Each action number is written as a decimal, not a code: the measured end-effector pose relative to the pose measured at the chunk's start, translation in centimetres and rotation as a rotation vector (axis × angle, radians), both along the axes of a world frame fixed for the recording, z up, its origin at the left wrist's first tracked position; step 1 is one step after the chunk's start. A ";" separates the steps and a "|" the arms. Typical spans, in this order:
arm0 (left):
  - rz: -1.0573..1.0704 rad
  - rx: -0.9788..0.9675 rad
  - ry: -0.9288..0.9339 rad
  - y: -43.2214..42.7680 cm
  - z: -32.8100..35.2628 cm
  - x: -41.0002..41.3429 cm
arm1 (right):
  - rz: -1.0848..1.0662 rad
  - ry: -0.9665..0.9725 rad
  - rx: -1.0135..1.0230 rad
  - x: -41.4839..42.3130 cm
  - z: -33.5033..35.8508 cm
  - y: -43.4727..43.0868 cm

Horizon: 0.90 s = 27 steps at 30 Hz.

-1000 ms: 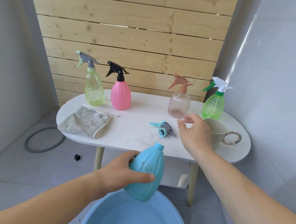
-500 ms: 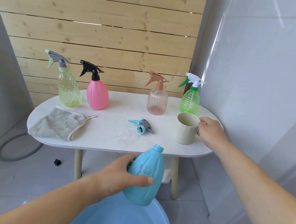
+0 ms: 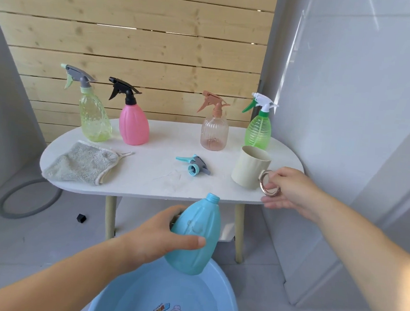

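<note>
1. Above the blue basin (image 3: pixel 167 299), at the bottom of the view, a blue bottle (image 3: pixel 194 234) is gripped by the left hand (image 3: pixel 158 236). The thumb is laid across its front and the fingers are curled round its back, clamped on the body.
2. The bottle is held tilted, with its open neck pointing up towards the bench (image 3: pixel 147 174) and its base hanging over the far rim of the basin.
3. A cream mug (image 3: pixel 249 168) is seen on the bench near its right end, with its ring handle (image 3: pixel 268 184) turned towards the right hand (image 3: pixel 293 191).
4. The ring handle is pinched between the thumb and forefinger of the right hand. The remaining fingers are stretched out loosely beneath it, past the bench edge.
5. A blue and grey spray head (image 3: pixel 194 165) is laid on its side on the bench, between a grey cloth (image 3: pixel 83 163) and the mug, apart from both.
6. Four spray bottles are stood upright along the back of the bench: a yellow-green one (image 3: pixel 93 117), a pink one (image 3: pixel 134 123), a clear peach one (image 3: pixel 214 131) and a green one (image 3: pixel 258 133), the last just behind the mug.
7. The cloth is spread at the left front of the bench.
8. On the floor to the left, a grey hose loop (image 3: pixel 26 201) and a small black piece (image 3: pixel 81 218) can be made out.
</note>
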<state>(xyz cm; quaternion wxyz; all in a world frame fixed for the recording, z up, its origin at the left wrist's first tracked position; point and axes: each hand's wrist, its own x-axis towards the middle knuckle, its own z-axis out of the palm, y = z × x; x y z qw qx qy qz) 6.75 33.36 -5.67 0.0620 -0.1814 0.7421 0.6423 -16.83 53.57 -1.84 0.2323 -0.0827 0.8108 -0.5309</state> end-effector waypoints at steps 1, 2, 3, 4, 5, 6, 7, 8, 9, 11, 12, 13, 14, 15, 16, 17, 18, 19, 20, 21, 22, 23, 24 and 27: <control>-0.001 -0.009 0.002 -0.1 0.1 0.4 | 0.018 -0.056 -0.060 0.9 0.3 0.0; 0.001 -0.018 0.002 -0.3 0.1 0.9 | 0.028 -0.108 -0.128 1.7 0.6 -0.1; 0.001 -0.024 -0.001 -0.6 0.1 1.4 | 0.038 -0.150 -0.189 2.6 0.7 -0.2; -0.003 -0.033 -0.012 -0.9 0.1 2.0 | 0.053 -0.191 -0.235 3.5 0.6 -0.3; -0.011 -0.046 -0.020 -1.4 0.0 2.5 | 0.079 -0.228 -0.265 4.3 0.3 -0.5; -0.019 -0.062 -0.032 -1.8 -0.4 3.2 | 0.111 -0.262 -0.282 5.4 -0.2 -0.7; -0.025 -0.078 -0.040 -2.3 -0.7 3.9 | 0.147 -0.285 -0.289 6.3 -0.8 -1.0; -0.020 -0.094 -0.053 -2.7 -1.2 4.6 | 0.179 -0.303 -0.291 7.2 -1.6 -1.3; -0.013 -0.105 -0.070 -3.0 -1.8 5.5 | 0.207 -0.316 -0.279 8.1 -2.5 -1.7; -0.021 -0.113 -0.113 -3.5 -3.1 6.8 | 0.220 -0.306 -0.224 9.4 -4.3 -2.3; -0.027 -0.113 -0.142 -3.8 -3.9 7.3 | 0.220 -0.293 -0.178 9.8 -5.3 -2.7; -0.027 -0.113 -0.175 -4.1 -4.9 7.9 | 0.229 -0.287 -0.126 10.4 -6.6 -3.1; -0.025 -0.122 -0.207 -4.3 -5.9 8.4 | 0.246 -0.275 -0.063 10.8 -7.9 -3.5; -0.018 -0.135 -0.240 -4.4 -7.0 8.8 | 0.272 -0.262 0.004 11.0 -9.6 -3.9; -0.004 -0.140 -0.276 -4.4 -8.3 9.2 | 0.306 -0.250 0.074 11.3 -11.2 -4.3; 0.014 -0.137 -0.297 -4.3 -9.4 9.4 | 0.338 -0.231 0.144 11.6 -12.7 -4.7; 0.039 -0.131 -0.315 -4.2 -10.7 9.6 | 0.368 -0.207 0.214 11.7 -14.2 -5.2; 0.067 -0.124 -0.329 -3.9 -11.9 9.7 | 0.393 -0.177 0.279 11.9 -15.7 -5.7; 0.093 -0.123 -0.339 -3.6 -13.1 9.8 | 0.413 -0.144 0.341 12.0 -17.0 -6.0; 0.111 -0.128 -0.345 -3.3 -14.3 9.9 | 0.429 -0.110 0.393 12.1 -18.1 -6.4; 0.122 -0.132 -0.354 -3.0 -15.5 10.0 | 0.432 -0.075 0.423 12.2 -19.3 -6.7; 0.130 -0.134 -0.364 -2.8 -16.6 10.1 | 0.429 -0.039 0.432 12.2 -20.5 -7.0; 0.137 -0.135 -0.375 -2.6 -17.6 10.3 | 0.425 0.004 0.434 12.3 -21.4 -7.2; 0.142 -0.145 -0.420 -2.5 -20.0 11.0 | 0.458 0.145 0.480 12.8 -24.5 -7.6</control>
